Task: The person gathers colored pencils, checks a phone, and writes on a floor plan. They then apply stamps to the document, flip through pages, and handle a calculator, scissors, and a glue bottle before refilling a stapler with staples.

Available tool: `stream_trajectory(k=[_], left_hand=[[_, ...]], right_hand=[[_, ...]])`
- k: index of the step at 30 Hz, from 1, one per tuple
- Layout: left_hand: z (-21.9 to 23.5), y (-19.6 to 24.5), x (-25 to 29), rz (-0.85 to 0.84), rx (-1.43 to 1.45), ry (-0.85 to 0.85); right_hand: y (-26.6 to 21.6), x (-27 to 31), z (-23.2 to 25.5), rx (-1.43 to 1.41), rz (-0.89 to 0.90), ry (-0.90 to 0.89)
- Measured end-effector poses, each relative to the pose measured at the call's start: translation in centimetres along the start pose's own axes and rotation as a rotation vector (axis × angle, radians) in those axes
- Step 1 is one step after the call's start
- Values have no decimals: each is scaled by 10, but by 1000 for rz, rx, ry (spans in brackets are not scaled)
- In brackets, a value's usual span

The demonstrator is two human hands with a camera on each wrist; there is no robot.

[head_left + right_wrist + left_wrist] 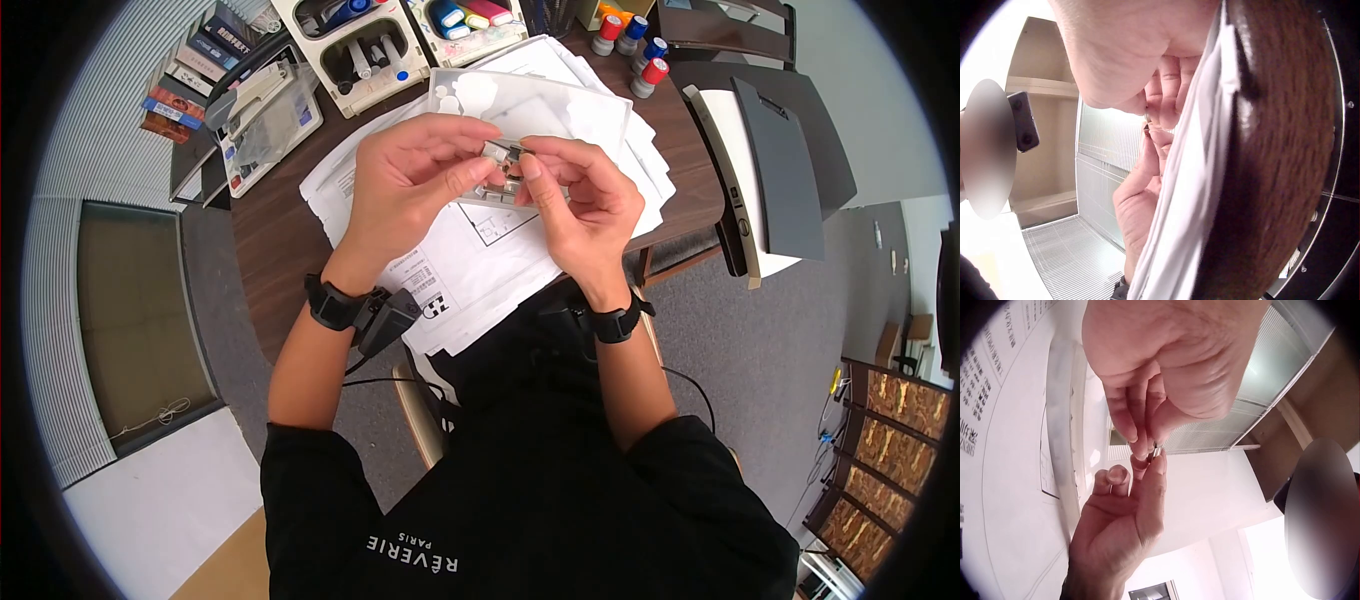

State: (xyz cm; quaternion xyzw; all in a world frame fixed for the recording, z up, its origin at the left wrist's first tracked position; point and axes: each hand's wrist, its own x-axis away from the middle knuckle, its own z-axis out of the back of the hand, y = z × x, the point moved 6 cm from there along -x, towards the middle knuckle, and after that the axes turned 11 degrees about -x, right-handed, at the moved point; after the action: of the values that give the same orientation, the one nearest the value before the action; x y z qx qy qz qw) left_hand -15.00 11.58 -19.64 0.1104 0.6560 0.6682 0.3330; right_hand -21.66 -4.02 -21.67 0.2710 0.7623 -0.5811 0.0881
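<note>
Close over the papers in the head view, both hands meet fingertip to fingertip at a small silvery metal piece (510,160). The left hand (405,185) pinches its left side between thumb and fingers. From the right, the thumb and index finger of the right hand (590,200) pinch it as well. In the left wrist view the metal piece (1157,451) shows as a thin shiny sliver between the fingertips; its exact kind I cannot tell. Just behind and beneath the hands lies a translucent plastic case (590,108), partly hidden by the fingers.
Printed papers (480,290) spread over the dark wood table (265,260). At the back stand a pen organizer (345,95) and several red- and blue-capped bottles (655,72). Books (190,85) are stacked at the far left. A dark grey device (780,170) stands at the right edge.
</note>
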Motion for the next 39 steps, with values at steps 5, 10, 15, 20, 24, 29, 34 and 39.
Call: stream_trajectory(k=[5,10,15,20,24,29,34,39], left_hand=[[1,-2,0,5,4,-13],[0,-4,0,-7,27,-3],[1,-2,0,19,-16,11],[2,-4,0,16,-35,17],[2,-3,1,25,-27,41],[2,0,-1,-55,-39,67],[3,-1,0,-23,-14,82],[4,0,0,-40,11,90]], right_hand=[[0,0,1,-4,1,0],[-1,-1,-1,5,-8,-10],[0,-1,-1,8,19,-11],[-1,-1,-1,28,26,-11],[-4,-2,-2,104,76,-49],[-8,-4,-5,101,128,-88],[-8,-3,-6,115,143,-92],[-8,-3,-5,83,158,-52]])
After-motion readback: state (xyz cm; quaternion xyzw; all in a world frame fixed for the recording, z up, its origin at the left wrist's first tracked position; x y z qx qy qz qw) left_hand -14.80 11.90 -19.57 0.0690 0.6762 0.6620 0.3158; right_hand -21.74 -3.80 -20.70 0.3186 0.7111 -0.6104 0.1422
